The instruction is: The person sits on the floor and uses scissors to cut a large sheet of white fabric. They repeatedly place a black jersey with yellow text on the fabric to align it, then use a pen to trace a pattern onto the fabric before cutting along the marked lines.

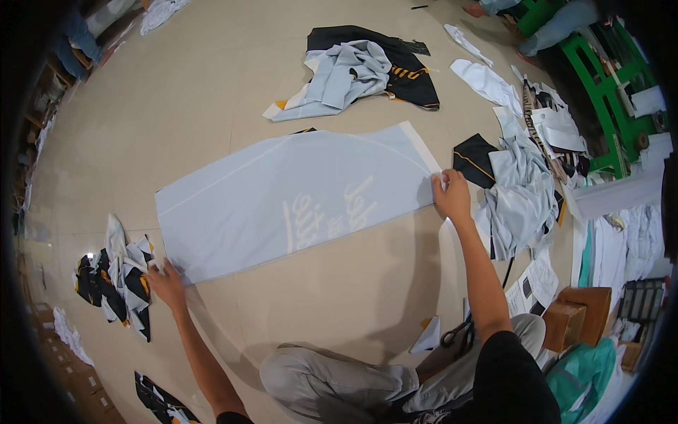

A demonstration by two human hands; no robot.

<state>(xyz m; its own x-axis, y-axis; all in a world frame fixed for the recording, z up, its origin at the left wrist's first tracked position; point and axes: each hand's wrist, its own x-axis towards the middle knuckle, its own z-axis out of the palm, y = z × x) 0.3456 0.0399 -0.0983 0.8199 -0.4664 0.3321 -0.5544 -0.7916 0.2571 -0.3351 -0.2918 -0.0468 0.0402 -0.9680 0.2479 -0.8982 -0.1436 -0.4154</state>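
Observation:
A long pale grey-blue fabric panel (pixel 254 198), with reversed pale lettering showing on it, stretches across the floor in front of me. My left hand (pixel 166 283) grips its lower left corner, beside a heap of black, white and orange offcuts (pixel 106 283). My right hand (pixel 450 194) pinches its right edge near the lower corner. A heap of grey and black fabric pieces (pixel 522 198) lies just beyond my right hand.
Another black and grey fabric pile (pixel 346 78) lies above the panel. Black scissors (pixel 459 338) rest by my right leg. A green metal frame (pixel 593 92), wooden blocks (pixel 565 325) and white scraps (pixel 487 85) are on the right. Other people's legs (pixel 558 35) show at the top.

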